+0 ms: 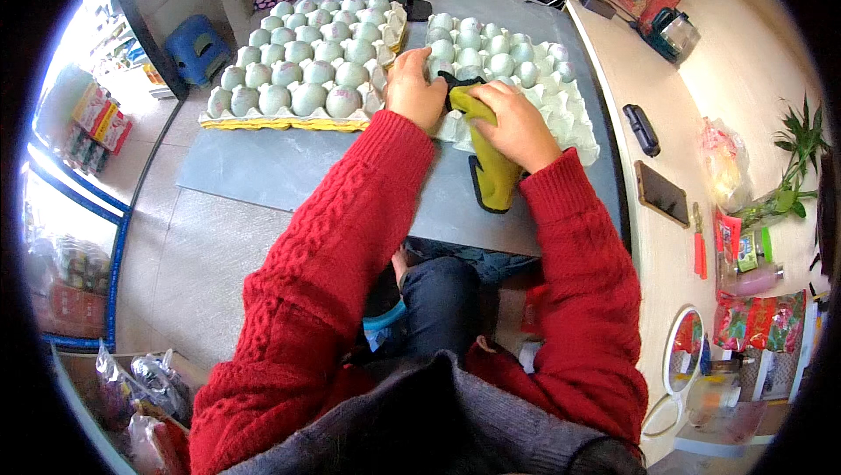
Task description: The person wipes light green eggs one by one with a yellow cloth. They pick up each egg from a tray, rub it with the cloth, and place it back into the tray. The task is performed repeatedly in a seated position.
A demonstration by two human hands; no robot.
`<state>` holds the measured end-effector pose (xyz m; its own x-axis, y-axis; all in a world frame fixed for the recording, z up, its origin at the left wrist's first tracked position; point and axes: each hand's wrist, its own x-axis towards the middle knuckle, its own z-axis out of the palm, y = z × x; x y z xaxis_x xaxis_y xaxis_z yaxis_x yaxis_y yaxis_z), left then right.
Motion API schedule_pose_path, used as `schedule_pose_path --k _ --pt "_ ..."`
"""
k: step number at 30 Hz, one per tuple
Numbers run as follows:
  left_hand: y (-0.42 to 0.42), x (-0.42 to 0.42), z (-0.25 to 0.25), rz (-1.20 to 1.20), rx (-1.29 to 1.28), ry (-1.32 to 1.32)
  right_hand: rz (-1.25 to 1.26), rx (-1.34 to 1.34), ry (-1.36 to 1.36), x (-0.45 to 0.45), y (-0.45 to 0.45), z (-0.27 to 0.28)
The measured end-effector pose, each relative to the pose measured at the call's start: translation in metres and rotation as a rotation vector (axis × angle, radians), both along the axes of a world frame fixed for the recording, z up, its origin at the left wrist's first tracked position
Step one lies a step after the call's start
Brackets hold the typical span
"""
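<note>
My right hand (512,117) is closed on a yellow-green cloth with black edging (496,173), which hangs over the near edge of the right egg tray (581,137). Beside it, my left hand (415,91) is bent between the two trays, at the dark edge of the cloth; whether it grips anything is unclear. Pale blue-green eggs (501,64) fill the back and left of the right tray, with bare cups at its right and front. The left tray stack (282,122) holds rows of similar eggs (343,102), several with reddish marks.
The trays rest on a grey table (263,160). A black stand (410,5) rises behind them. Along the right, a pale counter (608,81) carries a phone (661,194), a black case (641,129), a glass pot (677,32) and a round mirror (683,350). A blue stool (196,48) stands at the left.
</note>
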<state>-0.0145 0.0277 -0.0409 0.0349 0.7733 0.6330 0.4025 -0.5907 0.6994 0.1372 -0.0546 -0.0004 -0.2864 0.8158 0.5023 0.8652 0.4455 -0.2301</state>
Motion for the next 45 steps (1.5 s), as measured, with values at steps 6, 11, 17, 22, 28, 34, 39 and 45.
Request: schedule_pose_path --k 6,11,17,22,28,34,39,45 --pt "0.005 0.003 0.001 0.026 -0.202 0.277 -0.115 0.214 0.777 0.030 0.007 0.014" --pt "0.005 0.001 0.012 0.115 -0.120 0.470 -0.116 0.253 1.159 0.040 0.014 0.005" --pt "-0.006 -0.003 0.022 0.045 -0.096 0.521 -0.041 0.319 1.037 0.040 0.018 -0.003" --pt "-0.010 -0.001 0.028 0.062 0.155 0.272 -0.019 0.349 0.943 0.019 0.009 0.002" --pt "-0.031 0.014 0.022 -0.859 -0.444 -0.669 0.198 0.432 0.366 -0.024 0.001 0.005" --pt "-0.039 0.011 0.030 -0.601 -0.178 -0.160 0.157 0.096 1.013 -0.020 0.001 0.001" --pt "-0.045 0.002 0.044 -0.547 0.354 0.132 0.214 -0.223 1.423 -0.015 0.004 0.004" --pt "-0.042 0.004 0.048 -0.447 0.614 0.247 0.278 -0.442 1.556 0.012 0.019 -0.007"
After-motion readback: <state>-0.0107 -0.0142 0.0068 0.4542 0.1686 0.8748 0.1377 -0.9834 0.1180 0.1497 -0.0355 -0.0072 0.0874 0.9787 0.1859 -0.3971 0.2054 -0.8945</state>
